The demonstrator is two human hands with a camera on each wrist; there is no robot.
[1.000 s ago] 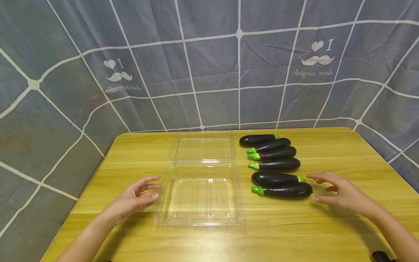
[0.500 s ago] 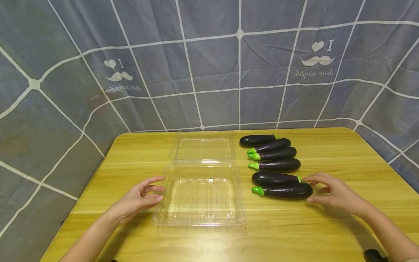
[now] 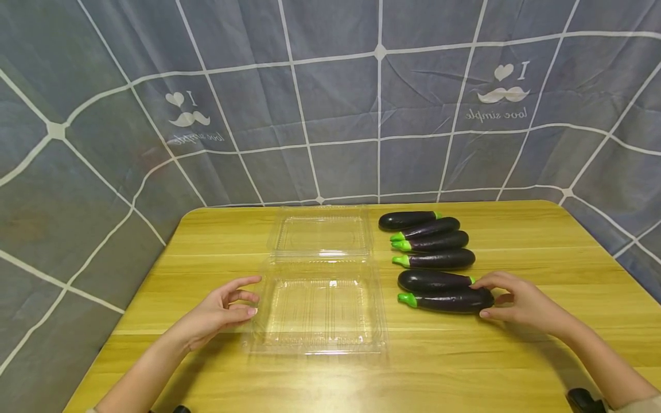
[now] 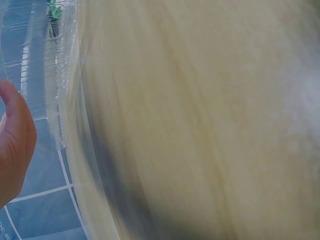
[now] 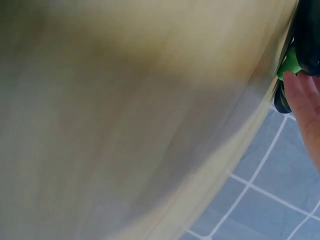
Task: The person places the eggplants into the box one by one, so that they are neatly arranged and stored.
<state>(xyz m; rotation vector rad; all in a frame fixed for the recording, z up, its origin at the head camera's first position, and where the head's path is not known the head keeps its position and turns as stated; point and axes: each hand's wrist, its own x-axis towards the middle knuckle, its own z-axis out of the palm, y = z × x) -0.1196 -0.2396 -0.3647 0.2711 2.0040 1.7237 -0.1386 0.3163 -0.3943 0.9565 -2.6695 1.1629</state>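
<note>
The right hand (image 3: 521, 304) has its thumb and fingers round the blunt right end of the nearest eggplant (image 3: 449, 300), which lies on the table. Its forefinger reaches beside the green stem of the eggplant just behind (image 3: 431, 281). In the right wrist view its fingers (image 5: 300, 100) show at the edge, by a dark eggplant (image 5: 307, 40). A clear plastic clamshell container (image 3: 317, 312) lies unfolded, its lid (image 3: 322, 234) toward the back. Beside the container's left rim, the left hand (image 3: 219, 312) holds nothing, fingers and thumb spread apart.
Behind the front pair lie several more eggplants, including one (image 3: 439, 259) with its stem pointing left. The wooden table (image 3: 330, 384) ends at a grey curtain (image 3: 335, 103) with white grid lines. Dark wrist gear (image 3: 583, 398) shows below the right forearm.
The right hand has moved left, from beside the front eggplants to round the nearest one's end. The left hand has shifted slightly right toward the container. The eggplants and container stay put.
</note>
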